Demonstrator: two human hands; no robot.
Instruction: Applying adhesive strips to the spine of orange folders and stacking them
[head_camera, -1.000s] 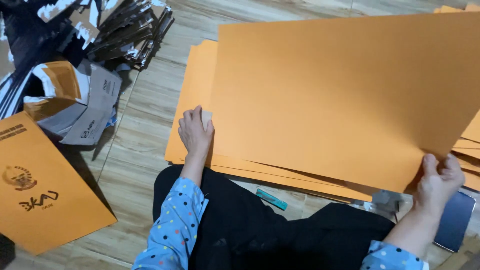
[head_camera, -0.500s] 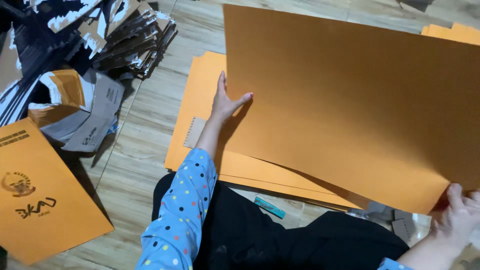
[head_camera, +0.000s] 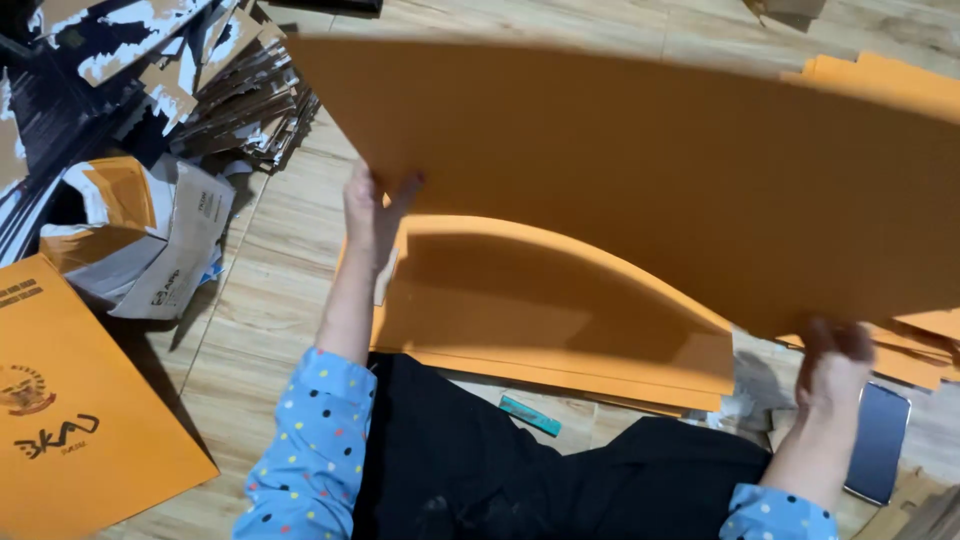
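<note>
The person sits on a wooden floor (head_camera: 270, 270) and holds a large orange cardboard sheet (head_camera: 660, 180) raised and tilted above a stack of orange sheets (head_camera: 560, 320) lying on the floor in front of the knees. The left hand (head_camera: 372, 212) grips the sheet's lower left edge, fingers behind the board. The right hand (head_camera: 835, 352) is blurred; it appears to clasp the sheet's lower right edge. A dark phone (head_camera: 880, 440) lies just beside the right wrist. A teal pen-like object (head_camera: 530, 415) lies by the stack's near edge. A printed orange sheet (head_camera: 80, 400) lies at far left, below crumpled folded cartons (head_camera: 150, 240).
</note>
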